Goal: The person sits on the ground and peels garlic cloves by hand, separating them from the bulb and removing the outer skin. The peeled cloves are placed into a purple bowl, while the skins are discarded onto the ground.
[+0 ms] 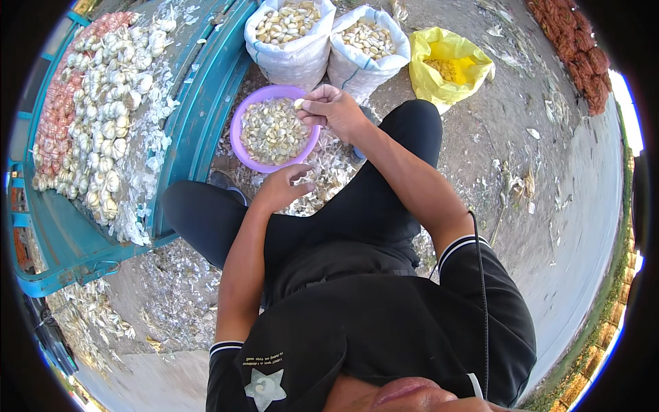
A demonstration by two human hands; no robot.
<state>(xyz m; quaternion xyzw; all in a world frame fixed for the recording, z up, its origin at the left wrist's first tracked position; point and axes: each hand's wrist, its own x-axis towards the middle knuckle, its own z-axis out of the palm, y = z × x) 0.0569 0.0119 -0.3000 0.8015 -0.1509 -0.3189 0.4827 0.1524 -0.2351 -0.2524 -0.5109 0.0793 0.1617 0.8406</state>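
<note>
My right hand pinches a pale garlic clove between thumb and fingers, over the right rim of a round purple basin. Loose garlic cloves fill the basin. At its lower rim, my left hand hovers with curled, parted fingers and nothing seen in it. Behind the basin stand two white woven sacks, both full of cloves. To their right an open yellow sack has some yellowish pieces at its bottom.
At left, a blue metal truck bed or trailer carries whole garlic bulbs, red mesh netting and papery skins. More skins litter the ground between my legs. Filled red mesh sacks are stacked at the far right.
</note>
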